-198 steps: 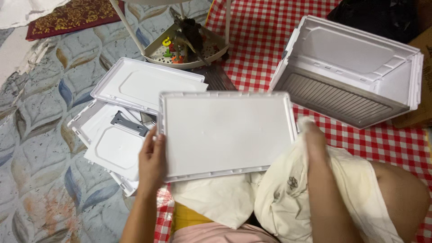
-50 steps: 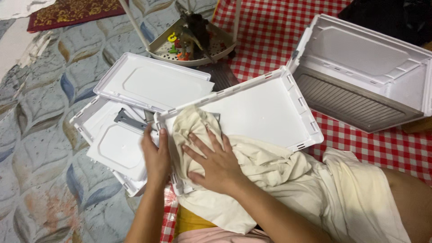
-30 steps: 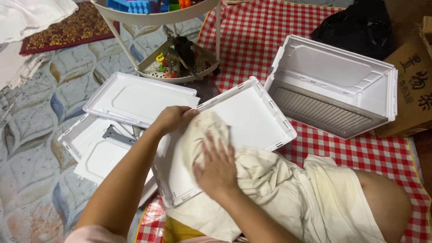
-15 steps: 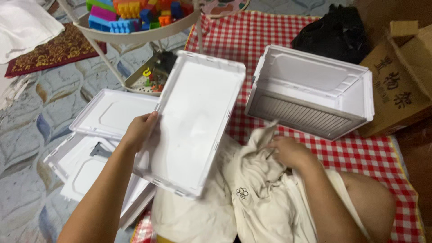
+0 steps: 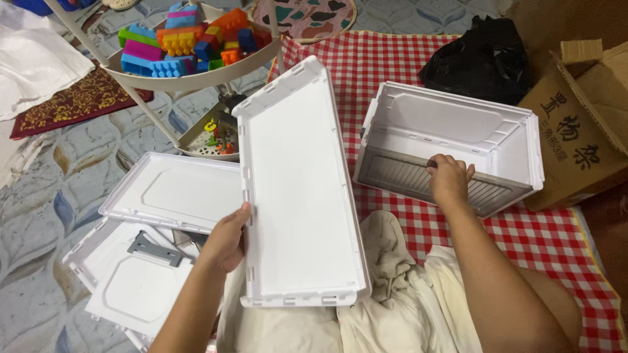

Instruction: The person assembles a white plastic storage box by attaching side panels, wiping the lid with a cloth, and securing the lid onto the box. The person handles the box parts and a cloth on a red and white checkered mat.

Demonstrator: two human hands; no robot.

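My left hand [image 5: 229, 236] grips the left edge of a long white plastic panel [image 5: 301, 189], held up and pointing away from me. My right hand [image 5: 449, 178] rests with curled fingers on the front rim of a white open plastic box [image 5: 458, 124] with a grey ribbed floor, which lies on the red checked cloth [image 5: 386, 59]. A cream cloth [image 5: 386, 294] lies crumpled in my lap below the panel.
Several more white panels [image 5: 173, 193] are stacked on the patterned floor at left, one with a grey bracket [image 5: 154, 248]. A round rack tray of coloured toy blocks [image 5: 190, 39] stands behind. A black bag [image 5: 481, 62] and a cardboard box [image 5: 582, 111] sit at right.
The wiping with the cream cloth has stopped. My left hand has swung the panel up lengthwise, and my right hand has left the cloth and reached forward onto the box rim.
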